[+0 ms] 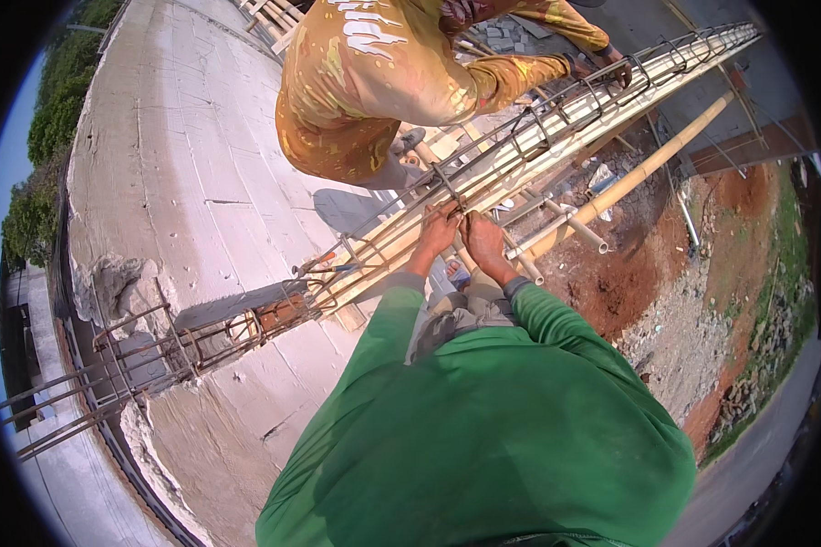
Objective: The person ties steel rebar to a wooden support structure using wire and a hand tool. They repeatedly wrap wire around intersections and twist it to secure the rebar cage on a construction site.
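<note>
My left hand (440, 231) and my right hand (484, 241) meet at the near edge of a long steel rebar cage (533, 130). Fingers of both hands are bent around a stirrup or bar at that edge; whether either holds tie wire is too small to tell. The cage lies along pale timber formwork boards (561, 147). To the left of my hands, a tool with blue and orange handles (335, 268), perhaps pincers, rests on the cage. Further left, the bars run through a gap in the light block wall (246, 239).
A co-worker in an orange patterned shirt (356, 89) leans over the cage's far side, both hands on its upper right part. Bamboo poles (657, 161) cross below at right. Rusty bars (55, 393) jut out at left. Red soil and rubble (609, 287) lie far below.
</note>
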`<action>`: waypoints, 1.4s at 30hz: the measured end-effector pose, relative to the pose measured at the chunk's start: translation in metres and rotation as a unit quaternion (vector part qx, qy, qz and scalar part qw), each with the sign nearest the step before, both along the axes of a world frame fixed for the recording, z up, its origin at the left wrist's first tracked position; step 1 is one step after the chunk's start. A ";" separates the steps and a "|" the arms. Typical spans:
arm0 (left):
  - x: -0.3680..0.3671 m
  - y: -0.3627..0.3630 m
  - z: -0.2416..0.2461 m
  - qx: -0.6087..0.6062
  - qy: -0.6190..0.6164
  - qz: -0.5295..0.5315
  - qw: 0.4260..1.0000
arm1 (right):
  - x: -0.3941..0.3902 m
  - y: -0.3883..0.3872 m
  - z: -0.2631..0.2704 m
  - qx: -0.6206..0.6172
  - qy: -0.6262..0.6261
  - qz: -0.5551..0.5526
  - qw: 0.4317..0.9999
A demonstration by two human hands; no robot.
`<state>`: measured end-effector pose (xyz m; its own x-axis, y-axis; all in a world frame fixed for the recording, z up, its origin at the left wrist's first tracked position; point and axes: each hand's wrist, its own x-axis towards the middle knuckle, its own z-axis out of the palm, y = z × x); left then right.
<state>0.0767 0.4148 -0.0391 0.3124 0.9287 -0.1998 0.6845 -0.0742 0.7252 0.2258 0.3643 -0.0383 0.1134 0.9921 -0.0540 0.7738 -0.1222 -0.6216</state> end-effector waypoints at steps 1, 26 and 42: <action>0.003 -0.002 0.001 0.029 0.020 -0.010 0.999 | 0.000 -0.001 -0.001 0.014 0.020 -0.014 1.000; -0.004 0.008 0.003 -0.199 -0.029 0.001 0.979 | 0.035 -0.035 -0.028 0.093 0.196 -0.095 0.972; 0.003 0.006 -0.040 -0.042 0.080 0.076 0.993 | 0.028 -0.001 0.010 -0.066 0.319 -0.109 0.939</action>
<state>0.0799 0.4210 -0.0793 0.1281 0.9405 -0.3146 0.7904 0.0948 0.6052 0.2542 0.3638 -0.0288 0.2166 0.9286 -0.3013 0.1972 -0.3439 -0.9181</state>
